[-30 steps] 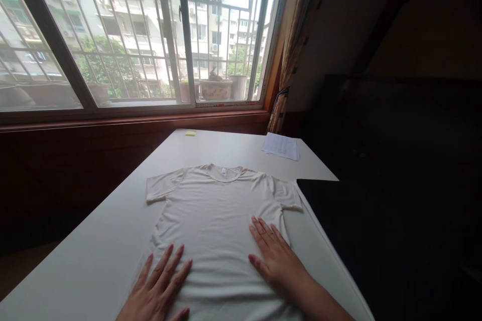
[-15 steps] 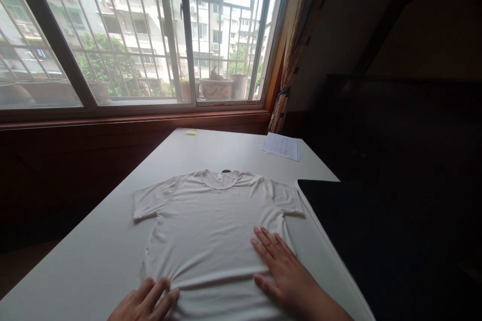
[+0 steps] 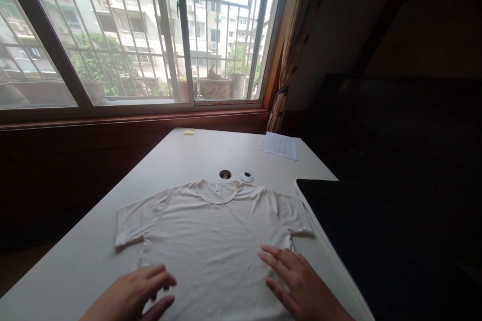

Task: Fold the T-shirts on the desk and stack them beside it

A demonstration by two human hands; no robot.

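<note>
A cream short-sleeved T-shirt [image 3: 214,246] lies spread flat, its collar toward the window and its sleeves out to both sides. Over the lower left part of the shirt is my left hand [image 3: 141,286], thumb and fingers apart and holding nothing. My right hand [image 3: 295,278] is over the shirt's right side with its fingers stretched out, also holding nothing. Whether either hand touches the cloth I cannot tell. The shirt's lower hem is out of view at the bottom.
The shirt lies on a white table [image 3: 211,150]. Beyond the collar are a round cable hole [image 3: 225,174] and its loose cap [image 3: 246,177]. Papers [image 3: 280,146] and a yellow note [image 3: 189,132] lie at the far end. A black panel [image 3: 339,230] borders the right side.
The shirt has slid toward me, uncovering the cable hole and the cap. My left hand has opened off the cloth and moved left. My right hand has shifted slightly right and nearer.
</note>
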